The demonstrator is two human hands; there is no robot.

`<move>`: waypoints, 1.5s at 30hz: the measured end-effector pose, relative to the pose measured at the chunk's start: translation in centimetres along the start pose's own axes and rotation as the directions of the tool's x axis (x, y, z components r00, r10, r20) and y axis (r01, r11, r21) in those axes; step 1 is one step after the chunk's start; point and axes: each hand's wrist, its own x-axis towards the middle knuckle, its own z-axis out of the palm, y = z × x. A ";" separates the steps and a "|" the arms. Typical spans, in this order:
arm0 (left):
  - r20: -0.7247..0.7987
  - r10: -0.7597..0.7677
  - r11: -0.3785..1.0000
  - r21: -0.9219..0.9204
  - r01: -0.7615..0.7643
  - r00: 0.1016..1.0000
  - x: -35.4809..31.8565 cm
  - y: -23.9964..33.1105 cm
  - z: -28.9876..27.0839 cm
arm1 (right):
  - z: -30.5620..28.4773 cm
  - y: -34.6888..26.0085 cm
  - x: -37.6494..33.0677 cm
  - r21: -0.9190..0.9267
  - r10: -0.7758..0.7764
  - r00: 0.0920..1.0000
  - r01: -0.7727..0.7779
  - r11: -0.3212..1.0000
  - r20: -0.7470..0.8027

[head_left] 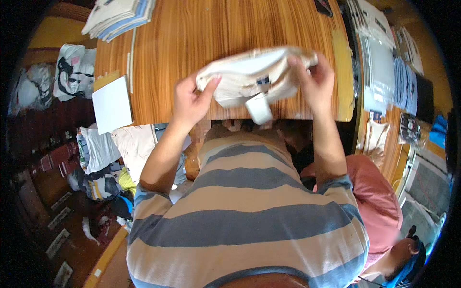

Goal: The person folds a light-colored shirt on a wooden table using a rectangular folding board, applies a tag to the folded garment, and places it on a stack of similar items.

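Note:
Between my two hands a cream folded garment (235, 84) is held up above the near part of the wooden table (230, 29). My left hand (194, 98) pinches its left end, thumb in front. At the other end, my right hand (317, 84) grips the cloth with the thumb over the near side. A small dark label (263, 80) shows inside the garment. From its lower middle hangs a white tag (259, 109), blurred by motion. The kind of garment cannot be made out.
A stack of folded white and blue garments (122, 19) sits at the table's far left. Below it, a white sheet (112, 104) overlaps the left edge. Folded blue garments (404, 81) and clear plastic bags (378, 62) lie at right. Another person in a pink top (372, 201) is close on my right.

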 end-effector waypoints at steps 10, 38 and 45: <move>-0.099 -0.743 0.587 -0.571 0.573 0.662 -0.4 -14.2 4.3 | 8.1 12.1 9.7 -0.523 -0.035 0.966 0.170 0.835 0.257; -0.232 -0.581 0.806 -0.029 0.591 0.780 1.2 -11.8 2.4 | 5.6 9.0 0.8 -0.680 0.370 0.890 -0.099 0.726 0.266; -0.188 -0.049 0.657 0.734 0.174 0.981 4.3 -9.2 1.5 | 2.8 4.2 -5.2 -0.822 0.220 0.974 -0.084 0.564 0.052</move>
